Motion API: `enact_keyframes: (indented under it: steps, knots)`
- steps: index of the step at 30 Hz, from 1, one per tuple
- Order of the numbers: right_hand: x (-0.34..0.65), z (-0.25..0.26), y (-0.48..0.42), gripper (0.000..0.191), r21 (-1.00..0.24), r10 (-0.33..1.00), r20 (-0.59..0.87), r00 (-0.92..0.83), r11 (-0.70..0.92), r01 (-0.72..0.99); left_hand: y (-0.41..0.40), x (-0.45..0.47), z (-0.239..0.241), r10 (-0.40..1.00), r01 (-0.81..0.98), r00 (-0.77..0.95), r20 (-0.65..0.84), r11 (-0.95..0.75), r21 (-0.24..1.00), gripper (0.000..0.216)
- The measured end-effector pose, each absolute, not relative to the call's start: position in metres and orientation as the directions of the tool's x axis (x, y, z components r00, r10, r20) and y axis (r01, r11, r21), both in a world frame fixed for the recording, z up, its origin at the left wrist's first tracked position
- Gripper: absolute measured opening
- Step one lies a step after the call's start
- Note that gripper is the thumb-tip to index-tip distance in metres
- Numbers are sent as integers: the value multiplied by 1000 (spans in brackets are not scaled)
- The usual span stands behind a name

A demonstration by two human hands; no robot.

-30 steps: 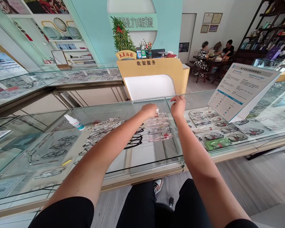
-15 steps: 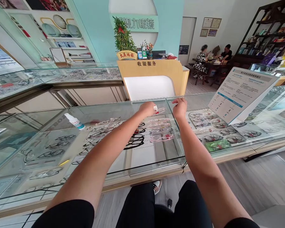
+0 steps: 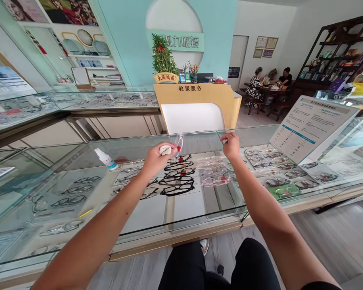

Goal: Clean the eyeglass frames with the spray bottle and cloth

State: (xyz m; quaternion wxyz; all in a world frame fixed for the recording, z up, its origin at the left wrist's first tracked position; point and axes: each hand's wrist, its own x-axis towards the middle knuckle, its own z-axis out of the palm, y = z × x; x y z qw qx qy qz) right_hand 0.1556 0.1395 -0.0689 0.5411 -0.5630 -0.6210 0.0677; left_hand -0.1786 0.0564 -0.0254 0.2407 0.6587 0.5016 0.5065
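Observation:
My left hand [image 3: 157, 158] is closed on a clear pair of eyeglasses [image 3: 179, 141] with a red tag, held upright above the display counter. A crumpled white cloth [image 3: 165, 150] is bunched in the same hand. My right hand [image 3: 231, 146] is closed, its fingers curled beside the edge of a glass panel [image 3: 219, 135]; whatever it grips is hidden. Between the two forearms are a column of black-framed eyeglasses [image 3: 178, 189] and a column of pale pink and clear eyeglasses [image 3: 216, 181].
A white spray bottle [image 3: 105, 159] stands on the glass at left. To the right, a white sign stand [image 3: 313, 127] rests on the counter near more eyeglasses [image 3: 276, 182]. Beyond stands a wooden cashier desk [image 3: 196, 94]; two people sit at a table [image 3: 270, 86] behind.
My left hand has moved left and slightly down with the eyeglasses, which are now turned upright. My right hand stays in about the same place over the counter. The view has tilted slightly up.

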Motion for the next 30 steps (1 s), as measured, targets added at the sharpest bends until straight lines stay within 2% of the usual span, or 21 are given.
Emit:
enact_keyframes:
  steps: [4,9,12,17,24,30]
  knots:
    - [134,-62,122,27,-698,792,596,134,429,573,49,-184,-35,916,292,-56,398,-366,884,43]
    - [96,-61,89,23,-731,818,574,16,504,459,40,-175,-41,944,225,0,329,-321,920,45]
    - [78,-59,71,15,-781,826,557,-88,558,280,32,-167,-40,958,199,30,286,-286,937,45]
    - [66,-50,50,3,-859,858,483,-175,503,96,21,-159,-37,965,145,70,252,-260,955,45]
    - [61,-41,35,20,-922,859,383,-339,375,-91,15,-155,-38,967,145,115,228,-243,959,45]
    - [61,-45,36,33,-937,869,341,-358,347,-49,20,-154,-41,981,100,81,175,-183,978,54]
